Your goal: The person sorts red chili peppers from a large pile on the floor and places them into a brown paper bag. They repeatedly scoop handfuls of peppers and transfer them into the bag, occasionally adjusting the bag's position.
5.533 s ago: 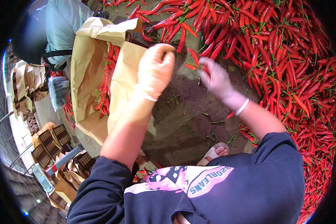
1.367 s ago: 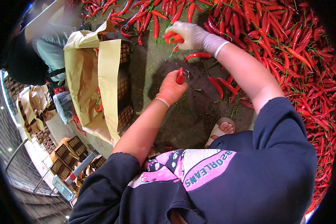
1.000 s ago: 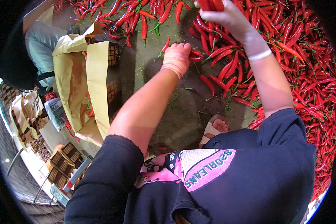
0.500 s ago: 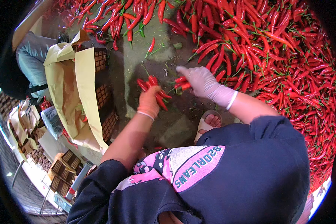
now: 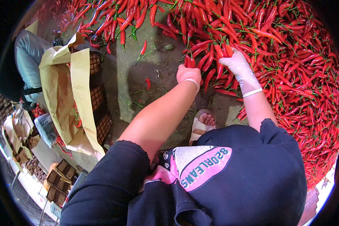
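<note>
My left hand (image 5: 188, 76), in an orange glove, is closed on a few red chillies (image 5: 189, 62) that poke above its fingers, at the edge of the big chilli pile (image 5: 290, 90). My right hand (image 5: 236, 64), in a pale translucent glove, is in the pile with its fingers closed round red chillies. To the left of my hands stands a dark plastic crate (image 5: 96, 96) lined with a brown paper sheet (image 5: 56, 94), which has a few chillies inside. Loose stems and a short red chilli (image 5: 148, 83) lie on the dark floor.
Another person's leg in light trousers (image 5: 30, 56) is at the upper left, beside the lined crate. Further left are stacked crates (image 5: 58, 180), more paper-lined crates (image 5: 17, 135) and a clear bag (image 5: 45, 130). My sandaled foot (image 5: 202, 126) is below my hands.
Since half a second ago my left hand has moved up and right to the pile, and my right hand up and right. The short chilli now lies loose where my left hand was.
</note>
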Available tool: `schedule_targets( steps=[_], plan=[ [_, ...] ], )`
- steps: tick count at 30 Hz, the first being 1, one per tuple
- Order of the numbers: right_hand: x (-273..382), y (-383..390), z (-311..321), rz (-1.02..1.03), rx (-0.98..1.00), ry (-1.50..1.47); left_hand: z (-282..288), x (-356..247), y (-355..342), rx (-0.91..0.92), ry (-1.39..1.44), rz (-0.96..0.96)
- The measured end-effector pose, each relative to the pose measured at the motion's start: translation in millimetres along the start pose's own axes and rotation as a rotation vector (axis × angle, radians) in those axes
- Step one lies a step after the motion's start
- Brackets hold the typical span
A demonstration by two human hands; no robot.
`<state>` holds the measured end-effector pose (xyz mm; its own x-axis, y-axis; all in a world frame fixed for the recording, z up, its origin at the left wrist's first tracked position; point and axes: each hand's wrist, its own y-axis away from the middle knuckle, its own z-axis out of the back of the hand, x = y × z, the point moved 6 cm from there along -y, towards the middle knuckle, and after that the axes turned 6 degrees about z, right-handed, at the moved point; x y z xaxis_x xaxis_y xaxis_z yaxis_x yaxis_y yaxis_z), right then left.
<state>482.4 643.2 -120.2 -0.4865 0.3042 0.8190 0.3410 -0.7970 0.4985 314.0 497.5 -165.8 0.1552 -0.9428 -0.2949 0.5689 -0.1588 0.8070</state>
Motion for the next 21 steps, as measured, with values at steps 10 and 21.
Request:
schedule_targets(
  steps=[10,21],
  plan=[
    [-58,64,-37,-0.124,-0.193,-0.376,-6,-30,12,0.168,0.078,-0.856],
    [-88,87,-55,-0.069,-0.078,-0.84,-47,-17,19,1.013,0.361,-0.406]
  ],
)
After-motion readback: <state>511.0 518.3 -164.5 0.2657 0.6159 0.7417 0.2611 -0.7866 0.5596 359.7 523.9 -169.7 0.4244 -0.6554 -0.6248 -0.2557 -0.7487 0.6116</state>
